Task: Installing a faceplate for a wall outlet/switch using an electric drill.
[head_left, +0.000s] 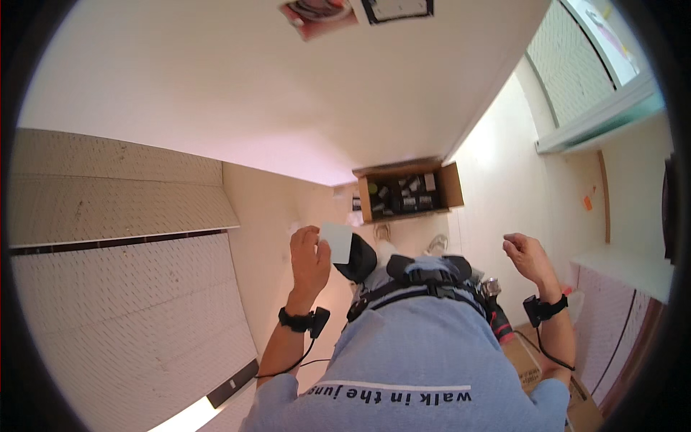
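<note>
My left hand (309, 261) is closed on a flat white card (335, 242), thumb on the near side and fingers behind its left edge. Right beside the card hangs a dark black item (362, 261), perhaps a pouch or cap; whether it is joined to the card I cannot tell. Out to the right, my right hand (525, 255) hovers with loosely bent fingers, thumb apart, and nothing visible in it. Both wrists wear black straps with small cabled devices.
On the floor ahead stands an open cardboard box (452, 185) holding several small dark packages. A large white panel (288, 93) rises before me. White perforated boards (129, 309) line the left. Behind my right side lies another cardboard box (520, 360).
</note>
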Demonstrator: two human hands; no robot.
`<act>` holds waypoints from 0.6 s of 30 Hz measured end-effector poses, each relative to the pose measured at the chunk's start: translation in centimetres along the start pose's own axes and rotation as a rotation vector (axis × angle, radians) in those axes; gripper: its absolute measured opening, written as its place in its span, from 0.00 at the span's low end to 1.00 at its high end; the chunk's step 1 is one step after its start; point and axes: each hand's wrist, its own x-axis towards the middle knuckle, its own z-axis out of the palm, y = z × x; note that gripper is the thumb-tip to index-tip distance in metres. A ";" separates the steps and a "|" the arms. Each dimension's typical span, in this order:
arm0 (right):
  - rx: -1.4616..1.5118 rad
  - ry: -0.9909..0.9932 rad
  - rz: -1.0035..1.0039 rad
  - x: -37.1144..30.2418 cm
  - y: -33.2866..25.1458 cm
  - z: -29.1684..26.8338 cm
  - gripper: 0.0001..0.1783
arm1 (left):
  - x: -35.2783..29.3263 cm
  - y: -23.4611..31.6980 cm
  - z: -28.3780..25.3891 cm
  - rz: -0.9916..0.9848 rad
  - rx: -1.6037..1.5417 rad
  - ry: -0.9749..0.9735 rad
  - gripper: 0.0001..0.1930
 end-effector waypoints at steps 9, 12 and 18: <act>1.131 -0.338 -0.632 2.6 -21.7 0.4 0.23 | 9.7 10.6 -4.4 -0.128 -1.238 -0.085 0.12; 1.124 -0.139 -0.693 3.7 -23.4 -0.1 0.16 | 12.0 13.8 -6.0 -0.072 -1.076 -0.153 0.12; 1.342 0.119 -0.669 2.5 -24.6 -4.2 0.12 | 15.7 16.8 -8.5 0.069 -1.014 -0.183 0.14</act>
